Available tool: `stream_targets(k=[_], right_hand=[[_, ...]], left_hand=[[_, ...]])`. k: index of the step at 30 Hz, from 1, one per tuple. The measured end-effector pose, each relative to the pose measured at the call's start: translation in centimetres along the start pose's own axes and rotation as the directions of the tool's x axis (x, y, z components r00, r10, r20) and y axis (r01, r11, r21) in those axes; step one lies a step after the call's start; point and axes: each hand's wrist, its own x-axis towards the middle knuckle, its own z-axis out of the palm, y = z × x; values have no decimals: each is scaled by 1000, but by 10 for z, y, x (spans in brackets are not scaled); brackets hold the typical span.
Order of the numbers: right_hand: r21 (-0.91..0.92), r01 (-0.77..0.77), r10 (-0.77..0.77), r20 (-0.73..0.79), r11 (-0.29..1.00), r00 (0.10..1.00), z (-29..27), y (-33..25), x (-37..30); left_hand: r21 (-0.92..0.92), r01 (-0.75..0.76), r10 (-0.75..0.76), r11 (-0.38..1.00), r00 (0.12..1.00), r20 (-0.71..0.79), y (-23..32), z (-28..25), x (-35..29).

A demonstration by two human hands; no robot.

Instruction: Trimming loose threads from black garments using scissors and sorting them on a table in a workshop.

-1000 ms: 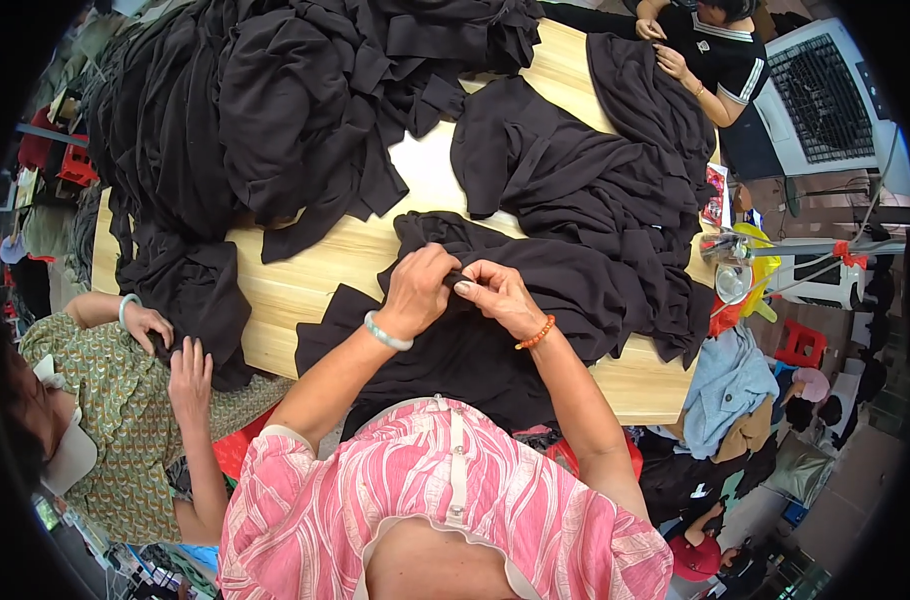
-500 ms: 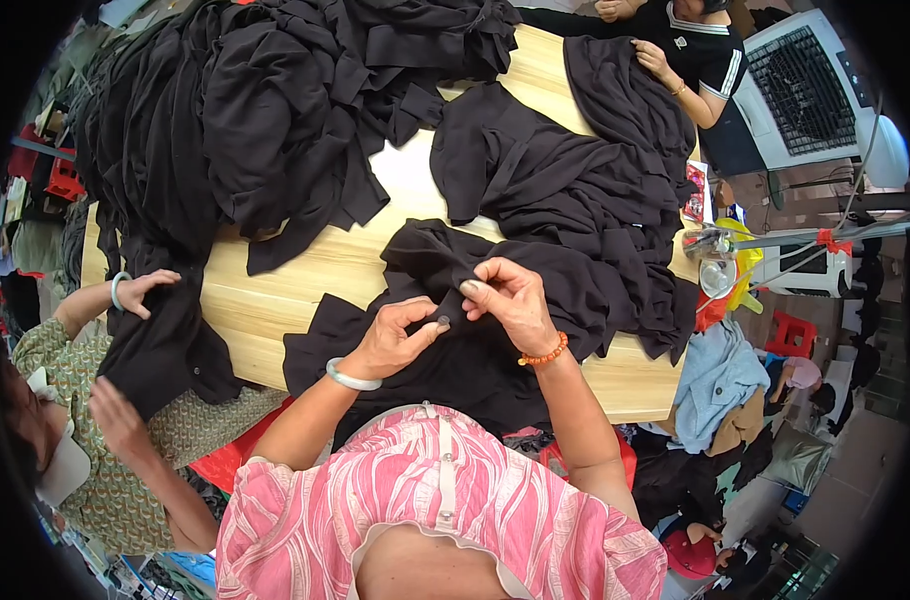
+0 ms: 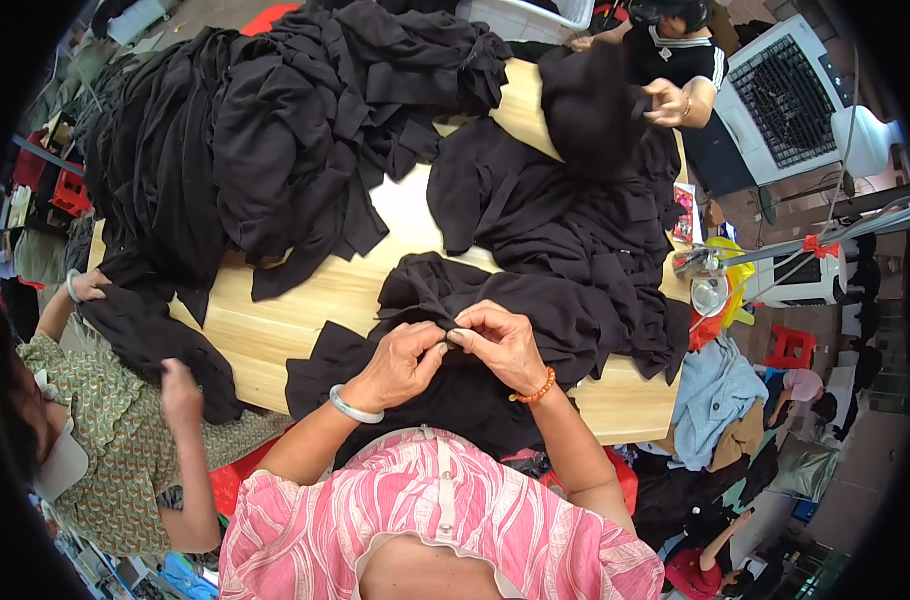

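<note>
A black garment (image 3: 417,285) lies bunched at the table's near edge, in front of my body. My left hand (image 3: 400,365), with a pale bangle at the wrist, pinches its fabric between thumb and finger. From the other side my right hand (image 3: 505,345), wearing an orange bead bracelet, grips the same spot. Both sets of fingertips meet there and cover whatever small part lies between them. Just beyond my right hand, more black garments (image 3: 535,195) lie spread out.
A tall heap of black garments (image 3: 275,150) covers the far left of the wooden table (image 3: 265,340). At left, a co-worker in a green patterned top (image 3: 105,400) handles black cloth. Another co-worker (image 3: 700,70) lifts a garment at far right. Blue cloth (image 3: 720,390) hangs by the right edge.
My hands have come together, and a small round piece seen at my left fingertips is now hidden. The far co-worker has raised a garment; the left co-worker's hands have moved.
</note>
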Motion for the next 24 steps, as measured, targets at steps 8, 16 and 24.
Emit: stream_targets(k=[8, 16, 24], right_hand=[[-247, 193, -170, 112, 950, 979, -4, -6, -2], [-484, 472, -378, 284, 737, 881, -6, 0, -3], [-532, 557, -513, 247, 637, 822, 9, -1, -6]], left_hand=[[-233, 150, -154, 961, 988, 2, -9, 6, -9], [91, -69, 92, 993, 955, -281, -13, 10, -14], [-352, 42, -75, 935, 994, -81, -25, -2, -13]])
